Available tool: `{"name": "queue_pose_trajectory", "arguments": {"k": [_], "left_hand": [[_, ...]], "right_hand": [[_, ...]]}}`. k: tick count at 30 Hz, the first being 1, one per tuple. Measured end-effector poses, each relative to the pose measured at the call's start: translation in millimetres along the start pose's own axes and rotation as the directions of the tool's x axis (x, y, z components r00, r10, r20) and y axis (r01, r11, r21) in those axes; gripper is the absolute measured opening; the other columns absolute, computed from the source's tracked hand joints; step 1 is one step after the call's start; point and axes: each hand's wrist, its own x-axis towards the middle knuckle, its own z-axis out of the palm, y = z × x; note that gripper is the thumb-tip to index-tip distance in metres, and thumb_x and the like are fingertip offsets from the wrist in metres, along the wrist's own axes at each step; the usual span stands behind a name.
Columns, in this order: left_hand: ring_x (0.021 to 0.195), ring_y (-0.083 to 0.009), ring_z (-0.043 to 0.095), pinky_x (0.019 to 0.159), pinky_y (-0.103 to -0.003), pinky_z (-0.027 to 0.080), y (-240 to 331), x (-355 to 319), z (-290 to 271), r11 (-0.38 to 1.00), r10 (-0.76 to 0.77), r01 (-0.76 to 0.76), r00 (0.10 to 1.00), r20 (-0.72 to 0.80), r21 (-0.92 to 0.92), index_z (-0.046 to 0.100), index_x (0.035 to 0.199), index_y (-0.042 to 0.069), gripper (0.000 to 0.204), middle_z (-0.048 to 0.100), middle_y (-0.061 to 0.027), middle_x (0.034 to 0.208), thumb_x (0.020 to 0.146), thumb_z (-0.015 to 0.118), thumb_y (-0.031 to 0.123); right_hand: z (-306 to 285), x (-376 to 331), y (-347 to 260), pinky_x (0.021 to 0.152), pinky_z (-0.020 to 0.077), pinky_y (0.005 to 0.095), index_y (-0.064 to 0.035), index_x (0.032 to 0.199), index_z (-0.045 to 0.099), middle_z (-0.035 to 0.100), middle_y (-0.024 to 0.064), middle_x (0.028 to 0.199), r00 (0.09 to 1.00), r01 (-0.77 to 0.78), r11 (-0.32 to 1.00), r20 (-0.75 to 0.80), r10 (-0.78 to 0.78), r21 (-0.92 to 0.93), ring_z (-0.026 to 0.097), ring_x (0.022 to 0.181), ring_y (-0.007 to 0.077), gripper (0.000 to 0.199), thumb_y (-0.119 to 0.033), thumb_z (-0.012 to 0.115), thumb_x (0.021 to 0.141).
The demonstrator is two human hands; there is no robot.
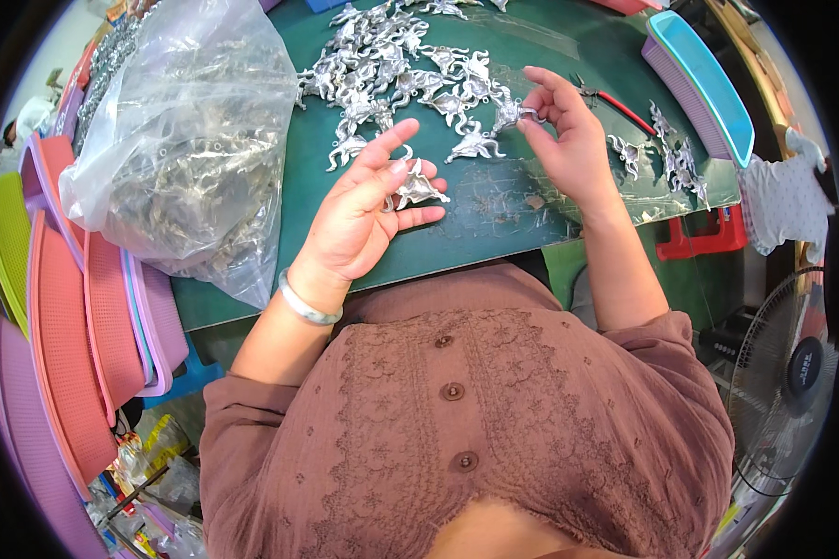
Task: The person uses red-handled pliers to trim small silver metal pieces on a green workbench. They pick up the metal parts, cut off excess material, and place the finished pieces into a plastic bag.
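Fingers of the right hand (569,140) pinch a shiny metal ornament (513,114); the left hand (364,219), half open, cradles another spiky ornament (418,186).

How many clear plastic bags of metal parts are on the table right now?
1. A large clear plastic bag sits on the green table, at its left end beside the stacked baskets. Others may be hidden out of view.
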Motion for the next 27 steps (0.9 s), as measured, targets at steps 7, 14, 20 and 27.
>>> {"name": "queue_pose_trajectory", "arguments": {"k": [7, 14, 20, 27], "left_hand": [[0.098, -0.0241, 0.057, 0.079, -0.038, 0.050, 2, 3, 15, 0.992, -0.074, 0.073, 0.997, 0.008, 0.100, 0.041, 0.124, 0.001, 0.041, 0.056, -0.0102, 0.103, 0.091, 0.048, 0.024], [0.089, -0.0231, 0.060, 0.072, -0.033, 0.052, 0, 0, 18, 0.998, -0.034, 0.036, 0.998, -0.046, 0.048, 0.053, 0.107, 0.002, 0.025, 0.059, -0.0101, 0.101, 0.088, 0.054, 0.018], [0.081, -0.0182, 0.062, 0.068, -0.027, 0.053, -7, 2, 14, 0.988, 0.047, -0.026, 0.989, -0.137, 0.154, 0.057, 0.100, 0.003, 0.017, 0.062, -0.0069, 0.095, 0.085, 0.057, 0.011], [0.092, -0.0184, 0.059, 0.079, -0.030, 0.051, -8, 3, 12, 0.995, 0.080, -0.074, 0.993, -0.085, 0.069, 0.052, 0.112, 0.001, 0.027, 0.059, -0.0087, 0.104, 0.086, 0.055, 0.008]], "right_hand": [[9, -2, -35, 0.083, 0.0378, 0.0217, -0.0015, 0.125, 0.040, 0.050, 0.0028, 0.095, 0.984, -0.045, 0.922, 0.177, -0.026, 0.384, 0.046, 0.088, 0.0087, 0.052, 0.010, 0.054, 0.076], [26, -6, -40, 0.077, 0.0432, 0.0232, -0.0009, 0.123, 0.042, 0.052, 0.0056, 0.096, 0.967, 0.075, 0.938, 0.205, -0.151, 0.338, 0.051, 0.085, 0.0097, 0.047, 0.007, 0.054, 0.078], [33, -13, -43, 0.073, 0.0473, 0.0227, 0.0025, 0.110, 0.051, 0.058, 0.0045, 0.092, 0.947, -0.262, 0.814, 0.300, 0.113, 0.518, 0.056, 0.081, 0.0092, 0.032, 0.004, 0.059, 0.079], [34, -17, -43, 0.065, 0.0490, 0.0244, 0.0006, 0.089, 0.061, 0.062, 0.0069, 0.086, 0.983, 0.077, 0.967, 0.144, -0.114, 0.243, 0.060, 0.074, 0.0145, 0.015, 0.004, 0.062, 0.074]]}}
